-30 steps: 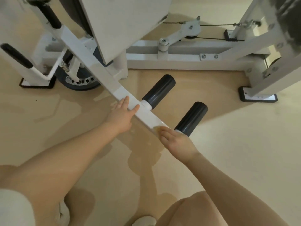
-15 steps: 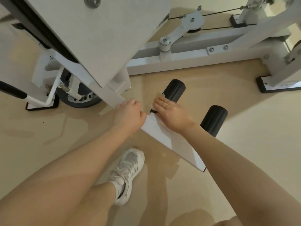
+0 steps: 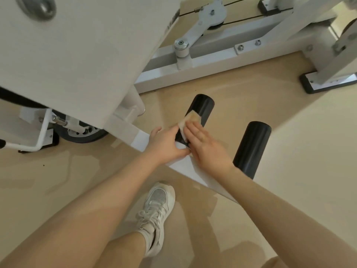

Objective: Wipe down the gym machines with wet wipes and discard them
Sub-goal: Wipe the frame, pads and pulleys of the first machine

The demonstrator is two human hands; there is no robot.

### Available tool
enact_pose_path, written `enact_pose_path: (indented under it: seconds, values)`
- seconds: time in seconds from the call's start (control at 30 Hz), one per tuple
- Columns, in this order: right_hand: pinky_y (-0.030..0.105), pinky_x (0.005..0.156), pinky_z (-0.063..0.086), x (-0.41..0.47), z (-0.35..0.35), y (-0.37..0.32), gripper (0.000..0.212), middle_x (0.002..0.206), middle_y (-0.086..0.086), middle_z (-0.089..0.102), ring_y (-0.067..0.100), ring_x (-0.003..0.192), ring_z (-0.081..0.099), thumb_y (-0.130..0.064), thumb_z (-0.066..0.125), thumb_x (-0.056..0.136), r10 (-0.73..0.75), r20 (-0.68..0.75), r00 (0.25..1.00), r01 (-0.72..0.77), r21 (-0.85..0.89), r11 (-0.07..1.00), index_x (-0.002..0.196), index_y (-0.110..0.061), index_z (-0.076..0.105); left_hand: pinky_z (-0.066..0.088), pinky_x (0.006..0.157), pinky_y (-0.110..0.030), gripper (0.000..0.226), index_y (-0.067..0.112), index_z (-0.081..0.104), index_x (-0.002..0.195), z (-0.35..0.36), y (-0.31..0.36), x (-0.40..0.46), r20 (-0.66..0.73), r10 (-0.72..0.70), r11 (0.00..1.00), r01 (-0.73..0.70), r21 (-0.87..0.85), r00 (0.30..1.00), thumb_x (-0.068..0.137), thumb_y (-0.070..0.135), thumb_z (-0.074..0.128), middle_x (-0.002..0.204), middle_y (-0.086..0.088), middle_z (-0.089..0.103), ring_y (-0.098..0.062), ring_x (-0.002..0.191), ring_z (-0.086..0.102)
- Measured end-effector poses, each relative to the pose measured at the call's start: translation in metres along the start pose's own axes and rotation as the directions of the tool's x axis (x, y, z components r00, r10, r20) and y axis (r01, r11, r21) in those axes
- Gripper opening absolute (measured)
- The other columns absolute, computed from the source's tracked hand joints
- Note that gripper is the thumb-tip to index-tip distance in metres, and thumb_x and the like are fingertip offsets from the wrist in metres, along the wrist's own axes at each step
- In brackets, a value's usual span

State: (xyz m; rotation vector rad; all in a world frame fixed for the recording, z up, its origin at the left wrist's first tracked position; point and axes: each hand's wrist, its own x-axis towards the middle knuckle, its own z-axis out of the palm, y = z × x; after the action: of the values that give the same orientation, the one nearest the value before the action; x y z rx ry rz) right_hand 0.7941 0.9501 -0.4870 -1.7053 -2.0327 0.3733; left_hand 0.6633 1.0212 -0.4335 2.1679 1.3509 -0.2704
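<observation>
A white machine arm (image 3: 183, 165) runs diagonally across the middle, with two black foam rollers sticking out of it. My right hand (image 3: 204, 144) lies flat with straight fingers on a wet wipe (image 3: 190, 120), pressing it against the nearer-left black roller (image 3: 202, 107). My left hand (image 3: 166, 144) grips the white arm just beside that roller's base, fingers curled over its edge. The second black roller (image 3: 251, 146) stands free to the right of my right wrist.
A large white panel (image 3: 87, 55) of the machine overhangs the upper left. The white base frame (image 3: 212, 62) with a pulley and cables crosses the back. A black wheel (image 3: 81, 132) sits at left. My white sneaker (image 3: 158, 206) stands on the beige floor below the arm.
My right hand has slid from the arm's end up onto the left roller with the wipe. My left hand shifted along the arm to the roller's base. The camera has come closer.
</observation>
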Motion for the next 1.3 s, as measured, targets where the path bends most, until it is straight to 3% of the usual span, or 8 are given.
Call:
enact_pose_path:
  seconds: [0.17,0.27,0.43,0.67,0.77,1.0,1.17,1.3]
  values:
    - [0.026,0.117,-0.007,0.003,0.003,-0.007,0.062,0.151,0.001,-0.014,0.010,0.139,-0.014,-0.024,0.034,0.100,0.234,0.111,0.966,-0.253,0.208,0.945,0.146,-0.010,-0.005,0.016,0.111,-0.035,0.069,0.027,0.039,0.134,-0.006,-0.001,0.002,0.038,0.046,0.997,-0.044,-0.057,0.998,0.074,0.052,0.062,0.124,0.009,0.058,-0.014,0.117,0.050]
    - [0.017,0.109,-0.014,0.037,-0.011,-0.002,0.069,0.155,0.007,-0.018,0.014,0.141,-0.019,-0.027,0.037,0.101,0.414,0.113,0.903,-0.426,0.346,0.836,0.146,-0.005,-0.010,0.022,0.108,-0.033,0.063,0.025,0.039,0.135,-0.015,0.004,0.000,0.072,0.032,0.998,-0.027,-0.064,0.997,0.080,0.047,0.060,0.120,0.004,0.060,-0.020,0.109,0.052]
    - [0.039,0.119,0.000,0.066,-0.022,-0.001,0.065,0.155,-0.001,-0.023,0.015,0.144,-0.014,-0.034,0.028,0.102,0.603,0.222,0.766,-0.554,0.703,0.446,0.148,-0.013,-0.014,0.017,0.108,-0.029,0.041,0.023,0.036,0.141,-0.018,0.010,-0.002,0.045,-0.029,0.977,0.037,-0.208,0.999,0.100,0.024,0.032,0.131,-0.004,0.055,-0.023,0.122,0.040]
    - [0.031,0.108,0.031,0.009,-0.017,-0.045,0.046,0.147,0.004,0.029,0.013,0.131,0.036,-0.034,0.032,0.099,0.573,0.389,0.721,-0.604,0.758,0.247,0.141,-0.016,0.027,0.033,0.100,-0.033,0.037,0.029,0.051,0.127,-0.012,0.005,0.001,-0.001,-0.013,0.985,0.012,-0.174,1.000,0.094,0.041,0.042,0.112,0.002,0.066,-0.026,0.109,0.054]
    - [0.010,0.076,0.039,0.016,-0.029,-0.040,0.031,0.107,-0.006,0.057,-0.003,0.094,0.051,-0.036,0.032,0.101,0.628,0.513,0.585,-0.616,0.785,-0.067,0.122,-0.019,0.048,0.035,0.096,-0.033,0.037,0.029,0.053,0.124,-0.008,0.006,0.001,-0.068,-0.014,0.983,0.002,-0.186,0.998,0.089,0.043,0.050,0.106,0.005,0.066,-0.022,0.099,0.058]
    - [0.036,0.086,0.050,0.058,-0.021,0.008,0.037,0.089,0.009,0.063,0.022,0.089,0.061,-0.028,0.031,0.103,0.673,0.583,0.455,-0.383,0.811,-0.443,0.091,-0.008,0.059,0.005,0.115,-0.031,0.059,0.026,0.035,0.142,-0.006,0.006,0.004,-0.053,-0.071,0.989,0.063,-0.133,0.996,0.089,0.043,0.053,0.132,0.002,0.056,-0.017,0.123,0.046]
    - [0.032,0.068,0.054,0.051,-0.003,0.022,0.032,0.057,0.003,0.057,0.014,0.055,0.059,-0.019,0.031,0.103,0.621,0.619,0.481,-0.283,0.780,-0.559,0.094,-0.005,0.058,0.005,0.113,-0.028,0.059,0.025,0.031,0.144,-0.005,0.008,0.000,-0.041,-0.071,0.988,0.065,-0.138,0.997,0.091,0.041,0.052,0.137,0.003,0.051,-0.022,0.130,0.036]
    - [0.025,0.068,0.058,0.029,0.003,0.020,0.024,0.091,0.009,0.068,0.017,0.081,0.067,-0.007,0.035,0.101,0.542,0.681,0.493,-0.433,0.732,-0.526,0.103,-0.005,0.059,0.021,0.106,-0.031,0.061,0.028,0.038,0.141,-0.002,0.002,0.006,-0.068,-0.083,0.984,0.071,-0.161,0.994,0.086,0.045,0.057,0.129,0.004,0.058,-0.022,0.124,0.046]
